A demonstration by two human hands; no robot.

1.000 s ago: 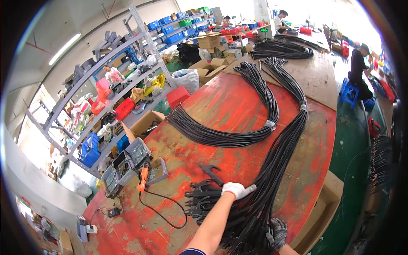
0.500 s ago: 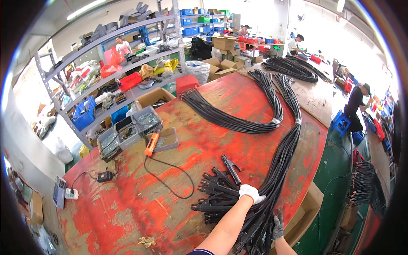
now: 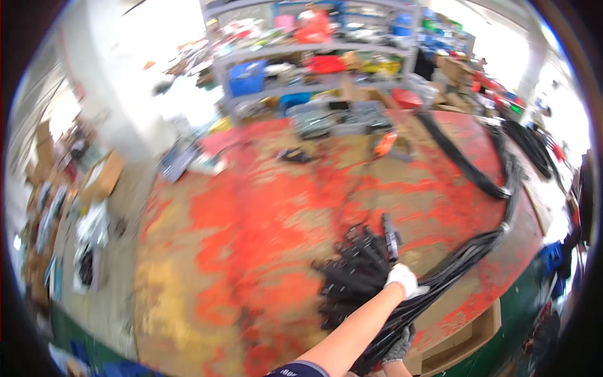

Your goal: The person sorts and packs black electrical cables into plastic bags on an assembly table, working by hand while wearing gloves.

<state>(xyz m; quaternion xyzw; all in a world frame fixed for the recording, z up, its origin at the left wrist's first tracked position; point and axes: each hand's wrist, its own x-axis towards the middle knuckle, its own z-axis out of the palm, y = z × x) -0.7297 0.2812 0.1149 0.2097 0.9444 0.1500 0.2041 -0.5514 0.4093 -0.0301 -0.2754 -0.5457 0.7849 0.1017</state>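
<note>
Touching, left side: white-gloved hand (image 3: pixel 404 281) lies over the black cable bundle (image 3: pixel 468 251); fingers mostly hidden, cannot tell whether closed.
Right side: grey-gloved hand (image 3: pixel 399 344) at the bundle's right edge, nearer the body; blurred, finger grip cannot be told.
Cable bundle: on the red-worn table (image 3: pixel 220 232), curving off to far right; dark connector ends (image 3: pixel 355 270) fanned out left of the white-gloved hand.
Black clamp-like piece (image 3: pixel 391 237): just beyond that hand.
Orange tool (image 3: pixel 385 144): farther back, near grey bins (image 3: pixel 311 119).

The cables (image 3: pixel 465 250) look like smooth plastic, the carton (image 3: pixel 465 349) matt cardboard.
</note>
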